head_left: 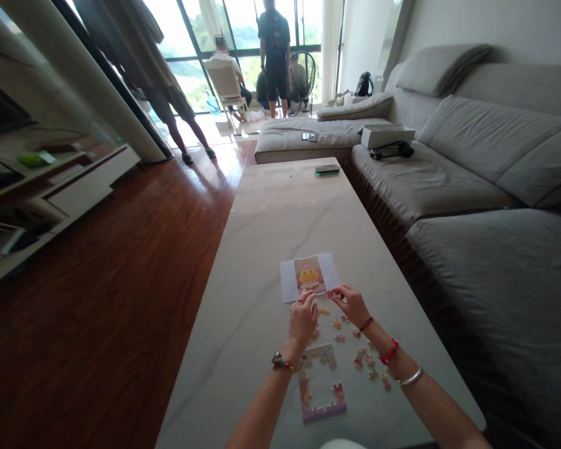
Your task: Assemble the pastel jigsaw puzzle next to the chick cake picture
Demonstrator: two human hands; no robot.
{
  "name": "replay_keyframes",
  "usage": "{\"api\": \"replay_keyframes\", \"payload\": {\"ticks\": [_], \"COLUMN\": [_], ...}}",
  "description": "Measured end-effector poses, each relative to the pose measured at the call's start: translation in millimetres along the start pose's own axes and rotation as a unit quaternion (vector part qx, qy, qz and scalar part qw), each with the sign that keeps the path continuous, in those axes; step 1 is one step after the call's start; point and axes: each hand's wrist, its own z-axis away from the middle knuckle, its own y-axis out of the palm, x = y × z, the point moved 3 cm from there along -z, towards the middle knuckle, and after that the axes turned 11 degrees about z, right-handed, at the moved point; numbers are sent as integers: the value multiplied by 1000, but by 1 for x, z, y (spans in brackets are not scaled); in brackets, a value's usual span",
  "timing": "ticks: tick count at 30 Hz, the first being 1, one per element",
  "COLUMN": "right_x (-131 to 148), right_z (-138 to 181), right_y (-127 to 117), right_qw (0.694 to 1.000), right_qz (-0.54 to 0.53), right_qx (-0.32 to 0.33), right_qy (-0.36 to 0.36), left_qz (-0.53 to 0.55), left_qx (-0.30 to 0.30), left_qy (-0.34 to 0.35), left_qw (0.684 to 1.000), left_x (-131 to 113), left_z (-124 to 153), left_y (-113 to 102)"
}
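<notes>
My right hand (353, 305) pinches a small reddish jigsaw puzzle piece (330, 294) between thumb and fingertips, over the lower right part of a white sheet (287, 280). The sheet carries a printed picture of a yellow cartoon figure (309, 273). My left hand (303, 319) is at the sheet's lower edge, its fingers drawn together; what they hold, if anything, is hidden. Below my hands lies a partly assembled puzzle border (325, 413) with an open middle, its upper left partly behind my left wrist. Several loose puzzle pieces (367, 360) are scattered beneath and beside my right forearm.
All this lies on a long pale marble-look table (262, 237), with a phone-like object (327, 169) at its far end. A grey sofa (472, 162) runs along the right, holding a white box (387, 135). Several people, one standing (275, 53), are near the far windows.
</notes>
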Motion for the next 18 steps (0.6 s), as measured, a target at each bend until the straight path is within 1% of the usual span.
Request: {"api": "replay_keyframes", "payload": {"ticks": [2, 5, 8, 12, 15, 18], "right_x": [3, 5, 4, 7, 9, 11], "right_z": [8, 31, 63, 111, 135, 145], "right_y": [-6, -12, -9, -1, 4, 9], "right_qw": [1000, 998, 995, 986, 983, 981], "right_qz": [1, -10, -22, -20, 5, 21], "right_qx": [14, 49, 94, 162, 183, 195], "right_qy": [9, 26, 34, 19, 5, -4], "left_qz": [9, 38, 52, 32, 5, -3], "left_qx": [11, 42, 88, 153, 177, 200], "left_qy": [-8, -16, -31, -33, -17, 14], "left_qw": [1000, 998, 994, 987, 984, 980], "left_x": [-6, -15, -20, -25, -25, -25], "left_z": [12, 41, 80, 129, 150, 159], "left_y": [-2, -3, 0, 4, 5, 6]}}
